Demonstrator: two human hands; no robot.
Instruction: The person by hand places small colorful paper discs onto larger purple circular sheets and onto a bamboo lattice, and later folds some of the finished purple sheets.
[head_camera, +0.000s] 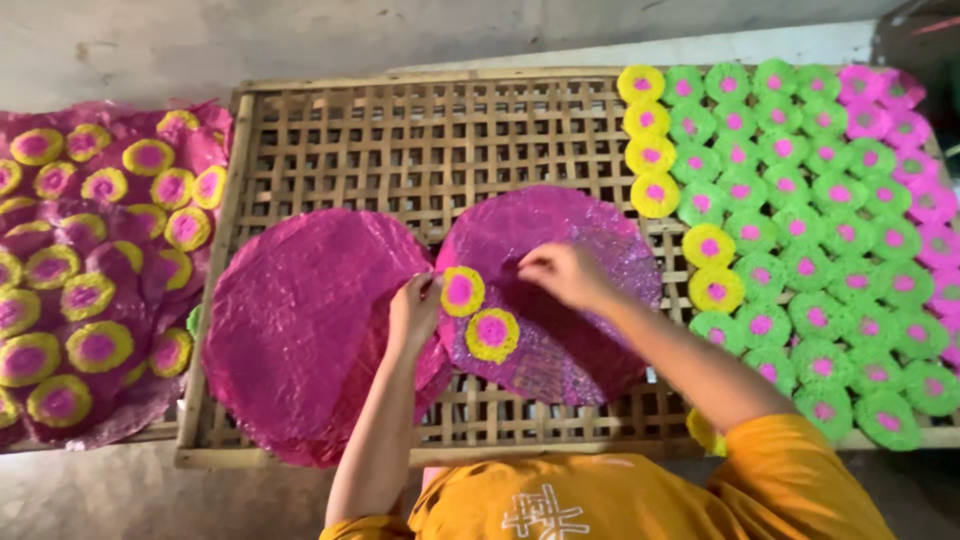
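A yellow disc with a pink centre is lying on a round pink sheet atop a bamboo lattice rack. The left hand is pinching the disc's edge; the right hand is pinching the sheet. A second disc is sitting just below. Green discs are filling the rack's right side.

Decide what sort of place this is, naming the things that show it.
Probably a small handmade-food or craft workshop: a bamboo lattice drying rack, rows of green discs set out on it, and hands working on pink round sheets.
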